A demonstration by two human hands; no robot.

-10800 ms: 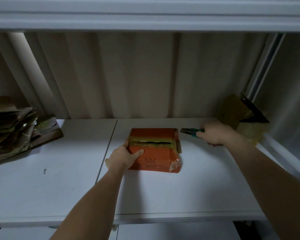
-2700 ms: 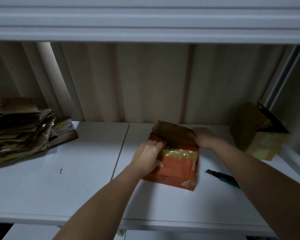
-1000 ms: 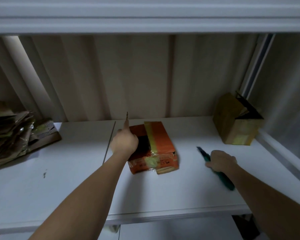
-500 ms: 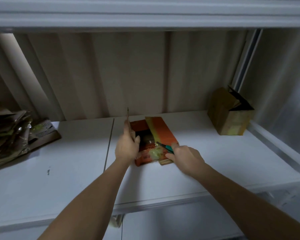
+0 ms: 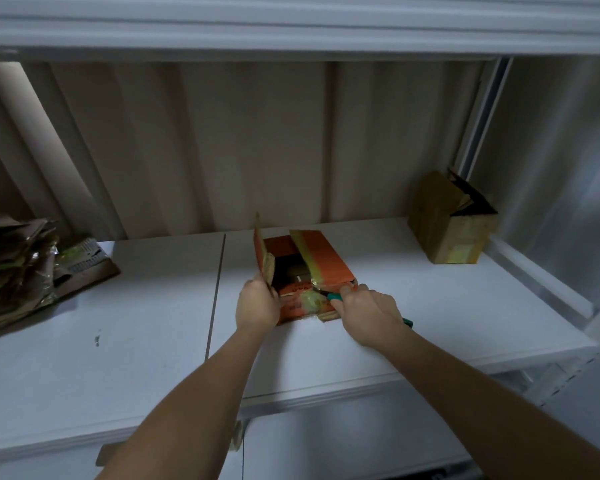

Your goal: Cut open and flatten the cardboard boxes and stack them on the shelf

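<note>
A small orange cardboard box (image 5: 328, 265) with yellowish tape sits in the middle of the white shelf (image 5: 136, 327), its top partly open and dark inside. My left hand (image 5: 257, 304) grips the box's upright left flap at the near corner. My right hand (image 5: 366, 308) holds a green-handled utility knife (image 5: 333, 296), whose blade tip rests on the taped near edge of the box. The knife's handle end pokes out behind my wrist.
A stack of flattened cardboard (image 5: 18, 261) lies at the shelf's far left. A brown box (image 5: 447, 226) with open flaps stands at the back right corner. A corrugated wall closes the back, another shelf runs overhead, and a raised rail edges the right side.
My right hand picked the knife up from the shelf and brought it to the box's near taped edge. My left hand slid down from the flap's top to its near corner.
</note>
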